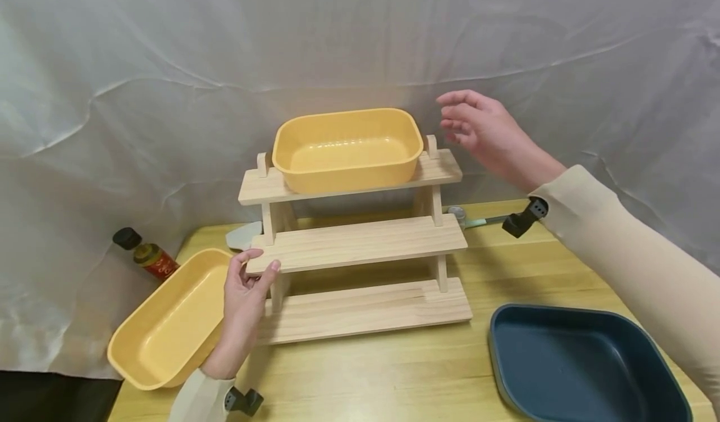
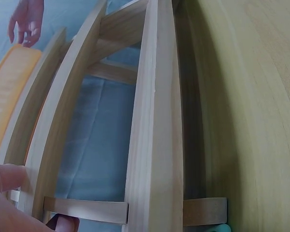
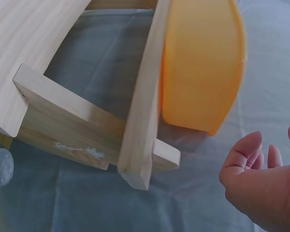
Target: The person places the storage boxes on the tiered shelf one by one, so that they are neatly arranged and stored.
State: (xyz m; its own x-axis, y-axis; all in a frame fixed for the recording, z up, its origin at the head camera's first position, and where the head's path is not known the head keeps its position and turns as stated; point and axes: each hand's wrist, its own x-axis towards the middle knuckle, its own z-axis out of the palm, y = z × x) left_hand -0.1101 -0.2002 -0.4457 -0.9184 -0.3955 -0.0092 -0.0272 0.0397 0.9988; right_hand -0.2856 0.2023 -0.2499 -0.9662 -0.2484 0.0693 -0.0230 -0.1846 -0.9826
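Observation:
A three-tier wooden display stand (image 1: 360, 242) stands on the table, and a yellow tub (image 1: 349, 175) sits on its top tier. At the left end of the middle tier, my left hand (image 1: 243, 306) grips the board. The left wrist view shows the thumb (image 2: 9, 176) against the board's edge and a fingertip (image 2: 66, 223) past its other side. My right hand (image 1: 486, 125) is in the air to the right of the yellow tub, apart from it. Its fingers are loosely bent and hold nothing, as the right wrist view also shows.
A second yellow tub (image 1: 174, 322) lies at the left, beside a bottle with a black cap (image 1: 152, 256). At the front right is a dark blue tub (image 1: 585, 366). Behind the stand are a pale flat blade (image 1: 244, 236), a tool with a grey handle (image 1: 484, 221) and a grey curtain (image 1: 349, 34).

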